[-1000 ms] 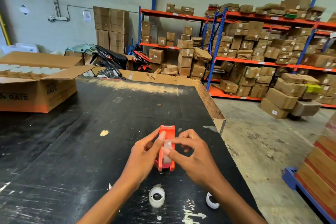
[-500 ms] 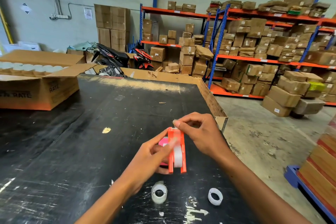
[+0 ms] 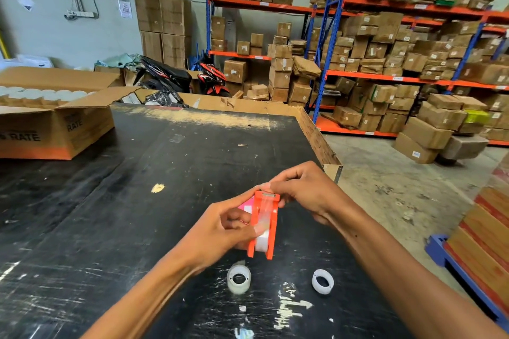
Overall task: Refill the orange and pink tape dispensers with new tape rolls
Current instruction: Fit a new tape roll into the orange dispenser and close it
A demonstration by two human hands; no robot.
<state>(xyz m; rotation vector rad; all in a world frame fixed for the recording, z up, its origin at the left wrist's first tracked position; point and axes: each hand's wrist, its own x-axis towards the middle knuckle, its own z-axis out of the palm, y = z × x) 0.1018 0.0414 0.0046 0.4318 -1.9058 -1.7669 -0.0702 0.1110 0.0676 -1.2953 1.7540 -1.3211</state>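
Observation:
My left hand (image 3: 220, 231) grips the orange tape dispenser (image 3: 272, 228) above the black table (image 3: 110, 215); a clear tape roll sits inside it. A strip of clear tape runs up to the cutter end, where the fingertips of my right hand (image 3: 305, 190) pinch it. A pink dispenser (image 3: 246, 206) shows partly behind the orange one, mostly hidden by my left hand. Two empty white tape cores lie on the table near me, one at the left (image 3: 239, 279) and one at the right (image 3: 322, 281).
An open cardboard box (image 3: 68, 129) with several white rolls stands at the table's far left. The table's right edge (image 3: 316, 135) drops to a concrete floor. Shelving with many cartons fills the back right. A blue pallet frame (image 3: 454, 264) with stacked goods is at the right.
Both hands have lifted the orange dispenser off the table and turned it. My right hand has drawn the tape strip from the roll up to the cutter end.

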